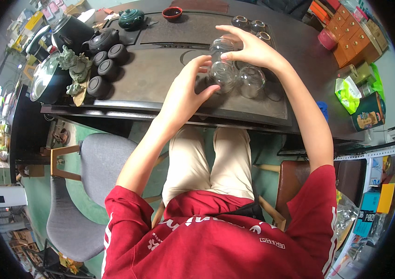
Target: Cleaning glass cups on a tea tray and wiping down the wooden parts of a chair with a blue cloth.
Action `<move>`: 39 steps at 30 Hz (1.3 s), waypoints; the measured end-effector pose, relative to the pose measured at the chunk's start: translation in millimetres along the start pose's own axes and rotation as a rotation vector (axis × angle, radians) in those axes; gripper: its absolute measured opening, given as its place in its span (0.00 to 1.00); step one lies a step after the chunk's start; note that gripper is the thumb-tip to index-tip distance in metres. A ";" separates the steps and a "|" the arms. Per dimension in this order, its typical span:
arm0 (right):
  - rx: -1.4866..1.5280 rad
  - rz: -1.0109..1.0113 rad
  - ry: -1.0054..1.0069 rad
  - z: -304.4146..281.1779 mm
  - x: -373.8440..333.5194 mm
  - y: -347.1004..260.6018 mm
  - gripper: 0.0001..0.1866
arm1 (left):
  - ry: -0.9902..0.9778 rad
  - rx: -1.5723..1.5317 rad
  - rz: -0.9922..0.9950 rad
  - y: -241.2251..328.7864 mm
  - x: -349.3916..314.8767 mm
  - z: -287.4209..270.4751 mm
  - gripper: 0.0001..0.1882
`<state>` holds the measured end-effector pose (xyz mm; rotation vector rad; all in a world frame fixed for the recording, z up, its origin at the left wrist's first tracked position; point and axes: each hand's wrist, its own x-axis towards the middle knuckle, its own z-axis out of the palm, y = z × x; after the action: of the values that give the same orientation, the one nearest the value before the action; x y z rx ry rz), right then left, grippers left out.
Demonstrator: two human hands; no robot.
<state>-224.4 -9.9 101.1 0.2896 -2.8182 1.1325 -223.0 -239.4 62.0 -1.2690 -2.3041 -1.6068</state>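
Over the dark tea table, my left hand [186,88] is open beside a clear round glass cup [224,76]. Its thumb and fingers curve apart at the cup's left side; whether they touch it I cannot tell. My right hand [254,48] is open too, with thumb and fingers spread around another clear glass cup [219,47] just beyond. That hand partly covers the second cup. A third clear glass cup [251,82] stands to the right of the first, below my right wrist.
Small dark cups [240,22] stand behind my right hand. At the left are black lidded cups [108,69], a dark teapot [104,40], a figurine [74,63] and a glass-lidded pot [48,80]. A green teapot [131,19] and red bowl [172,13] are farther back. A grey chair [102,162] stands left.
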 end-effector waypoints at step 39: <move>0.213 0.094 -0.006 -2.8 -6.3 4.6 0.39 | 0.007 0.031 0.022 -2.2 0.4 0.5 0.33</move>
<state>-219.2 -3.8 99.0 0.1774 -2.7447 1.4571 -224.5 -239.0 60.3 -1.2757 -2.2933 -1.5603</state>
